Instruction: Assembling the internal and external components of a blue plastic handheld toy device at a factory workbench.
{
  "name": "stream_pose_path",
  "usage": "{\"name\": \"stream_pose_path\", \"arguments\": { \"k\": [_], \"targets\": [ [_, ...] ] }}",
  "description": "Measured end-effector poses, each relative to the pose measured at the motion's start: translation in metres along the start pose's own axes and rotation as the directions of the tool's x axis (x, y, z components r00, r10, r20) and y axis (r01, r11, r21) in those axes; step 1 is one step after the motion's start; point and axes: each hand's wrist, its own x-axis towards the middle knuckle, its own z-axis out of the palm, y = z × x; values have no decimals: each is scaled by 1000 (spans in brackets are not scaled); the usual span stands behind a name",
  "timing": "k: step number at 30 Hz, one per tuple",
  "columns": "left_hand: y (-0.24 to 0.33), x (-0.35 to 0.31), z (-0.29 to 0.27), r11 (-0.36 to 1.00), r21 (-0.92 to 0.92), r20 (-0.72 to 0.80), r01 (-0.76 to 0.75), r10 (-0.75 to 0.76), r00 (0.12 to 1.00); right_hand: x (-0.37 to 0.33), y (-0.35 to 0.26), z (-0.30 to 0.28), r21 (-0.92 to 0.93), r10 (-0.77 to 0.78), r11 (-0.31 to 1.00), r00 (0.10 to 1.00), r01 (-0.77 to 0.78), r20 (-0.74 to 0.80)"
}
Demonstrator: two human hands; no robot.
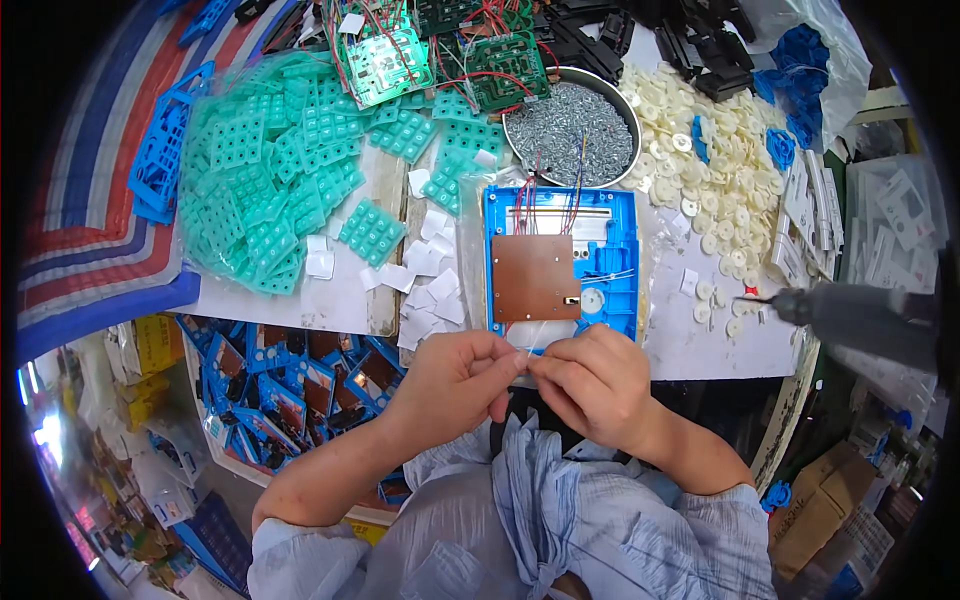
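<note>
My left hand (pixel 462 378) and my right hand (pixel 600 384) meet at the near edge of a blue plastic casing (pixel 612 212). Both have their fingers pinched, tips nearly touching. A thin whitish wire (pixel 534 338) shows at the left fingertips; what the right fingers hold is hidden. Inside the casing lies a brown circuit board (pixel 533 275), with a small black switch (pixel 571 300) at its lower right corner. Red and dark wires (pixel 572 205) rise from the casing's far side, and pale wires (pixel 608 276) lie right of the board.
Teal rubber keypads (pixel 280 160) are heaped at left. A round metal bowl of screws (pixel 572 125) stands behind the casing, cream plastic discs (pixel 705 170) to its right. Green circuit boards (pixel 390 65) lie at the back. An electric screwdriver (pixel 850 312) juts in from the right. Blue assemblies (pixel 285 385) fill a box below left.
</note>
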Motion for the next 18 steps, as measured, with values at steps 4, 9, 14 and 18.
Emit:
{"name": "stream_pose_path", "arguments": {
  "k": [4, 9, 14, 18],
  "targets": [
    [-14, -1, 7, 972, 167, -112, -168, 188, 976, 11, 3, -13, 162, 95, 980, 989, -113, 116],
    [-13, 0, 8, 714, 603, -95, -357, 509, 856, 22, 7, -19, 188, 334, 891, 877, -414, 346],
    [-8, 0, 12, 659, 651, -100, -375, 565, 819, 38, 16, -22, 212, 275, 883, 828, -418, 489],
    [-13, 5, 13, 614, 659, -77, -435, 630, 773, 44, 19, -26, 227, 263, 864, 788, -449, 557]
  ]
}}
